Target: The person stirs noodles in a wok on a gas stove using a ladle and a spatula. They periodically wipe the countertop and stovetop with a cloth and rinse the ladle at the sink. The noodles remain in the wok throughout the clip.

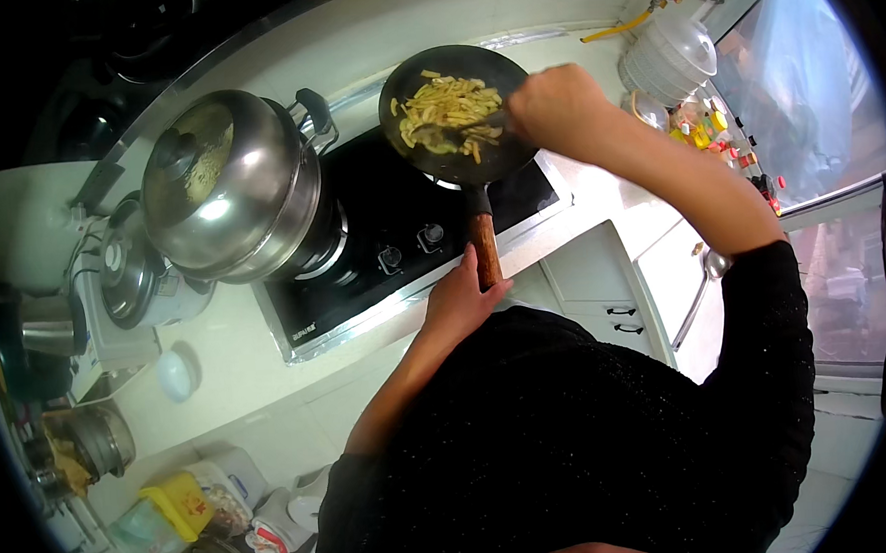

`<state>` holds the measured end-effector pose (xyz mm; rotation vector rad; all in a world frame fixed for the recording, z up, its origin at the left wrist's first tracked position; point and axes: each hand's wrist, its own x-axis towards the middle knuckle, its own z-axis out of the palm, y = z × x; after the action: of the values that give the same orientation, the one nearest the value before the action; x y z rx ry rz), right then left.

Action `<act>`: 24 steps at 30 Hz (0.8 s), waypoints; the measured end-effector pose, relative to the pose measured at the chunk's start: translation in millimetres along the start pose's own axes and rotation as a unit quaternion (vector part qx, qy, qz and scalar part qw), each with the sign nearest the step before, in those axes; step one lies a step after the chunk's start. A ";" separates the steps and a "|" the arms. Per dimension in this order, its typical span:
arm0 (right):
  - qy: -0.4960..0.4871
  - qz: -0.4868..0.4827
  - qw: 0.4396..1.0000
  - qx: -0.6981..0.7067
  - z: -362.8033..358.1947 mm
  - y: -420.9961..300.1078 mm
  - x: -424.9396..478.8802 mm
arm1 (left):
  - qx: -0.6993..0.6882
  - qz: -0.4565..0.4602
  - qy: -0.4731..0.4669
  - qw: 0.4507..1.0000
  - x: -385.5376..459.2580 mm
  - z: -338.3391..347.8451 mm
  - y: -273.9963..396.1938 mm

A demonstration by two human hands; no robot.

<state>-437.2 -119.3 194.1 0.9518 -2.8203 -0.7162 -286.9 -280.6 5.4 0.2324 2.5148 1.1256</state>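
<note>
My left hand (pixel 459 291) grips the wooden handle (pixel 485 252) of a dark wok (pixel 445 167) on the right burner of a black glass gas hob (pixel 371 198). Pale yellow-green strips of food (pixel 449 100) lie in the wok. Over the wok's right side, my right hand (pixel 555 113) is closed on a dark utensil, probably a spatula (pixel 484 122), whose far end is among the strips; my fist hides its handle. On the left burner stands a large steel steamer pot (pixel 283 240) under a domed lid with a glass window (pixel 219 168).
A rice cooker (pixel 131 270) and a pale oval item (pixel 174 375) are on the left counter. Condiment bottles (pixel 706 131) and white baskets (pixel 668 62) stand by the window at right. A steel ladle (pixel 696 301) lies nearer my right arm. Bins and bags sit low at left.
</note>
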 end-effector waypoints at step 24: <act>0.185 0.024 0.977 0.105 94.6 -1.3 -12.3 | -0.014 -0.030 -0.027 0.999 -0.3 -3.8 3.6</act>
<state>-447.3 -74.6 110.4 0.9286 -2.6072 -0.2074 -288.1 -280.9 10.4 0.1756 2.4395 1.1150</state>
